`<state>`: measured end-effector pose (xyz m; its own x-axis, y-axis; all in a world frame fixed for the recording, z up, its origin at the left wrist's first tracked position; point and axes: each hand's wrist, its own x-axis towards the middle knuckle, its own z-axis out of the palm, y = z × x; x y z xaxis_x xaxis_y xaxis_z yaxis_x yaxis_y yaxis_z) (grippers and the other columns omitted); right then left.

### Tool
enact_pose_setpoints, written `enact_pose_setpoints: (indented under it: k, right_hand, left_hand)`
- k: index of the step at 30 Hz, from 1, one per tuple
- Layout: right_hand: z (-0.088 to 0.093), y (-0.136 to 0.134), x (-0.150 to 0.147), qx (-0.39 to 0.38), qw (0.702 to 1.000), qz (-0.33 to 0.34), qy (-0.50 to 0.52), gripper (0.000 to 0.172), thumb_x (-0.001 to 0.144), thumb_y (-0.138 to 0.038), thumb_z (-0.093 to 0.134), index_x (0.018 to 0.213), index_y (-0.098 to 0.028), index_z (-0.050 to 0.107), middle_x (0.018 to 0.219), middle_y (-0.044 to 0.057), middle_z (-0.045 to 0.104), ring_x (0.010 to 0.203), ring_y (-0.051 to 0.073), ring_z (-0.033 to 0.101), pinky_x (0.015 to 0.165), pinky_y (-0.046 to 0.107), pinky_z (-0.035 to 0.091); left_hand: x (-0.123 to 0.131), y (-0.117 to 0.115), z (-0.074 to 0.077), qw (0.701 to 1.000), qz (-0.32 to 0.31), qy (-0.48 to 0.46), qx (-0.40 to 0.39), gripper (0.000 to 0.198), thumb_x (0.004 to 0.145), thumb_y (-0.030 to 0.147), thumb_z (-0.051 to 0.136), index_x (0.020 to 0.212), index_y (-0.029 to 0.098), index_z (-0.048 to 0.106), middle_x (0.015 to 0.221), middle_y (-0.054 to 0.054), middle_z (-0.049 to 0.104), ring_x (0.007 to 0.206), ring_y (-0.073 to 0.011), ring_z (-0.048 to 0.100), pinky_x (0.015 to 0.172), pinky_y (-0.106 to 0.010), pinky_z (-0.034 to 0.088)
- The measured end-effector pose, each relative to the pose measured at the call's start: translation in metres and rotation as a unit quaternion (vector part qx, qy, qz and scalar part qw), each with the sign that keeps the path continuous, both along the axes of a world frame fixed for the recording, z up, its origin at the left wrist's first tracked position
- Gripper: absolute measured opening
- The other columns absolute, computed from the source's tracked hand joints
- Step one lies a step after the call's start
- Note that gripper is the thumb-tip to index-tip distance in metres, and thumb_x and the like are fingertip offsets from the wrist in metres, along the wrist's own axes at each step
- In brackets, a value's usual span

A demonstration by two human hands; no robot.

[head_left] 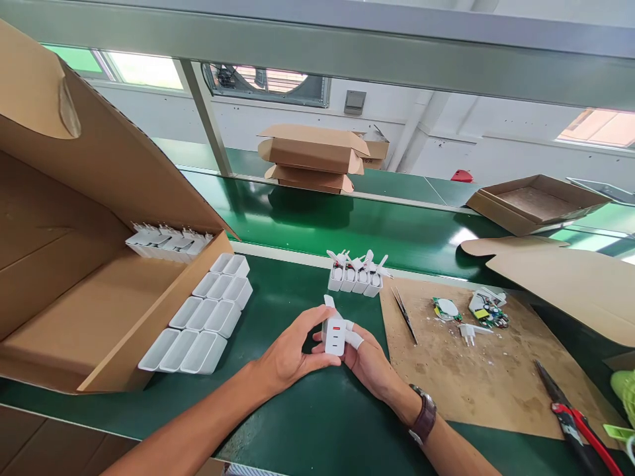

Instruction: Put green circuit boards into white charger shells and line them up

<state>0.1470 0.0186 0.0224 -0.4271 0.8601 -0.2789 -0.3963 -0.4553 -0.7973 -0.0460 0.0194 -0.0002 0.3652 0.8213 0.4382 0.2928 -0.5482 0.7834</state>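
One charger (pixel 335 339) is pinched between left hand (pixel 294 345) and right hand (pixel 370 365); four filled casings (pixel 359 285) stand beyond.

bright | window (pixel 145 70) overexposed | glare on green belt (pixel 397 231) | hands (pixel 290 350) in focus

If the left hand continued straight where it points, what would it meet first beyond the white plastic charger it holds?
Probably the right hand, which also touches the charger; exact depth is unclear.
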Motion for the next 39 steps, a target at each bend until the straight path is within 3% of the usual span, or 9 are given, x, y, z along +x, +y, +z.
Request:
enact_pose_setpoints:
  k: [6,9,14,18,21,23,29,32,39]
  right_hand:
    - [-0.003,0.002,0.001,0.008,1.0,0.001,-0.002,0.039,0.082,-0.048,0.078,0.108,-0.02,0.071,0.104,0.01,0.077,0.102,0.03,0.074,0.096,0.049,0.054]
    - [-0.006,0.001,-0.001,0.059,0.997,-0.02,-0.047,0.039,0.084,-0.051,0.077,0.109,-0.022,0.072,0.106,0.008,0.076,0.106,0.03,0.071,0.097,0.049,0.055]
    - [-0.008,-0.003,-0.005,0.203,0.965,-0.071,-0.154,0.039,0.082,-0.055,0.078,0.109,-0.028,0.072,0.115,0.006,0.072,0.103,0.026,0.07,0.091,0.042,0.059]
    - [-0.002,0.004,0.01,0.305,0.913,-0.134,-0.235,0.027,0.09,-0.047,0.069,0.109,-0.028,0.072,0.114,0.008,0.071,0.103,0.025,0.069,0.097,0.044,0.057]
    - [0.001,0.022,0.036,0.29,0.872,-0.249,-0.305,0.031,0.089,-0.039,0.068,0.117,-0.026,0.068,0.117,0.01,0.07,0.106,0.027,0.067,0.102,0.049,0.053]
    - [-0.001,0.038,0.055,0.268,0.862,-0.281,-0.325,0.037,0.084,-0.034,0.068,0.12,-0.025,0.064,0.118,0.01,0.069,0.109,0.029,0.066,0.102,0.052,0.053]
    - [-0.021,0.073,0.075,0.294,0.861,-0.215,-0.355,0.027,0.067,-0.021,0.064,0.093,-0.025,0.064,0.1,0.006,0.069,0.102,0.029,0.067,0.101,0.054,0.053]
    - [-0.027,0.091,0.071,0.318,0.846,-0.192,-0.381,0.022,0.064,-0.019,0.062,0.085,-0.025,0.064,0.099,0.005,0.066,0.101,0.027,0.064,0.101,0.053,0.052]
    - [-0.022,0.157,0.059,0.365,0.802,-0.172,-0.441,0.011,0.086,-0.022,0.071,0.096,-0.018,0.068,0.113,0.006,0.065,0.109,0.025,0.063,0.1,0.051,0.052]
  left_hand:
    - [-0.003,0.002,0.005,1.0,-0.004,0.026,0.003,0.077,0.086,0.05,0.078,0.15,0.03,0.041,0.143,-0.011,0.062,0.131,-0.0299,0.063,0.11,-0.047,0.055]
    - [-0.003,0.005,0.008,0.997,0.003,0.067,0.037,0.08,0.082,0.047,0.082,0.149,0.027,0.043,0.138,-0.014,0.063,0.126,-0.032,0.064,0.107,-0.049,0.055]
    - [-0.001,0.007,0.003,0.977,0.112,0.104,0.147,0.068,0.091,0.026,0.071,0.151,0.025,0.04,0.133,-0.015,0.064,0.124,-0.0319,0.061,0.104,-0.051,0.053]
    - [-0.003,0.015,-0.001,0.974,0.209,0.078,0.047,0.066,0.084,0.027,0.075,0.145,0.026,0.048,0.122,-0.01,0.067,0.11,-0.0287,0.065,0.096,-0.049,0.056]
    - [-0.001,0.031,0.0,0.969,0.244,0.01,-0.031,0.064,0.084,0.029,0.073,0.143,0.025,0.048,0.124,-0.009,0.066,0.097,-0.0232,0.067,0.092,-0.046,0.058]
    - [0.004,0.045,0.003,0.963,0.257,-0.027,-0.08,0.064,0.082,0.028,0.072,0.142,0.024,0.048,0.128,-0.011,0.065,0.095,-0.0226,0.068,0.093,-0.046,0.057]
    - [0.038,0.081,0.01,0.95,0.272,-0.068,-0.139,0.074,0.071,0.015,0.077,0.139,0.018,0.048,0.131,-0.015,0.065,0.108,-0.0281,0.07,0.101,-0.048,0.055]
    - [0.055,0.096,0.011,0.944,0.288,-0.079,-0.141,0.077,0.067,0.009,0.077,0.139,0.017,0.048,0.133,-0.018,0.064,0.127,-0.0339,0.062,0.11,-0.05,0.048]
    - [0.071,0.148,0.031,0.932,0.314,-0.11,-0.146,0.075,0.073,0.004,0.07,0.142,0.014,0.044,0.15,-0.021,0.053,0.145,-0.0342,0.047,0.122,-0.047,0.036]
